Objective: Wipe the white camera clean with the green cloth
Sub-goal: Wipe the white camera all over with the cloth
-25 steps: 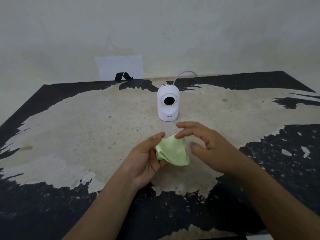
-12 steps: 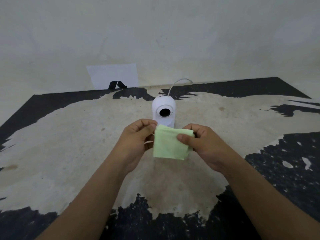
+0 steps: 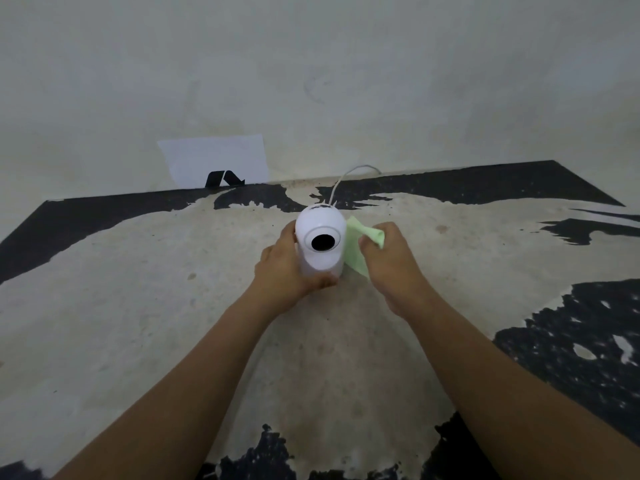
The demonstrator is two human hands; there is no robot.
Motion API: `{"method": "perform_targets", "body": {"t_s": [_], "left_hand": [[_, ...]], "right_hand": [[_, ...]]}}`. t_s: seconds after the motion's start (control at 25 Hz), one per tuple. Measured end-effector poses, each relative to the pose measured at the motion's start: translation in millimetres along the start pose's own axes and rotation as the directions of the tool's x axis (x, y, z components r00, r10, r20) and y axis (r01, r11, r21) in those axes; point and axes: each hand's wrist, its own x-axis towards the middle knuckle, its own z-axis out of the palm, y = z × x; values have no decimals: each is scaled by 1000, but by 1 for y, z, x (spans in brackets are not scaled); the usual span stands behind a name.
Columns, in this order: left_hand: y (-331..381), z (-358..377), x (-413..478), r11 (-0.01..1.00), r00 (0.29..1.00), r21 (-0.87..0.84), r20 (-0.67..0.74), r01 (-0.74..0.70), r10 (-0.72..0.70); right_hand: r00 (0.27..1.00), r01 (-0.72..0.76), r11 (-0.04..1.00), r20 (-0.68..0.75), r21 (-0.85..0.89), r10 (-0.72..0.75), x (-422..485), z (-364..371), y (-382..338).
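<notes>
The white camera (image 3: 321, 244) with its round black lens facing me sits at the centre of the worn table (image 3: 138, 306), tilted slightly back. My left hand (image 3: 287, 268) wraps around its left side and base. The green cloth (image 3: 358, 249) hangs against the camera's right side, pinched in my right hand (image 3: 388, 258). A thin white cable (image 3: 343, 181) runs from the camera's back toward the wall.
A white sheet of paper (image 3: 214, 161) with a black mark leans on the wall behind the table at the left. The tabletop is black with large worn beige patches. The wall stands close behind the camera.
My left hand let go of the cloth and took hold of the camera. My right hand carried the cloth from in front of the camera to its right side.
</notes>
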Motion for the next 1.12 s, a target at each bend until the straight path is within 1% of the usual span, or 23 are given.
{"method": "perform_targets", "body": {"t_s": [0.12,0.28,0.36,0.48,0.52,0.6,0.68,0.76,0.84,0.92,1.04,1.12], "left_hand": [[1,1,9,999,1000,51,16,-2,1],[-4,0,13,996,998,77,15,-54,53],[-3,0,12,993,997,89,16,-73,72],[-4,1,13,993,998,105,15,-61,59],[-5,1,14,991,998,122,4,-55,55],[-7,2,15,986,998,160,-8,-54,56],[-7,2,14,981,998,185,-13,-65,68],[-6,1,14,979,997,194,-12,-66,70],[-3,0,12,980,998,189,6,-55,55],[1,-1,11,984,1000,177,24,-24,20],[4,-3,10,982,999,189,39,15,-23],[2,-2,11,978,999,207,48,9,-19]], "right_hand": [[994,44,999,103,15,-46,-8,12,6],[974,26,998,224,56,-38,-18,23,1],[971,60,997,229,46,-69,-21,25,-6],[969,107,994,220,27,-111,-13,26,-18],[970,102,995,219,22,-105,-8,28,-19],[974,36,999,224,20,-40,3,32,-17],[966,-15,1000,259,0,14,3,33,-8],[956,-14,1000,293,-5,14,-7,30,-1],[952,21,999,305,24,-27,-20,25,1],[953,93,995,289,20,-95,-30,21,-5],[949,203,977,258,-70,-179,-23,23,-23],[947,206,973,272,-106,-171,-9,25,-30]]}}
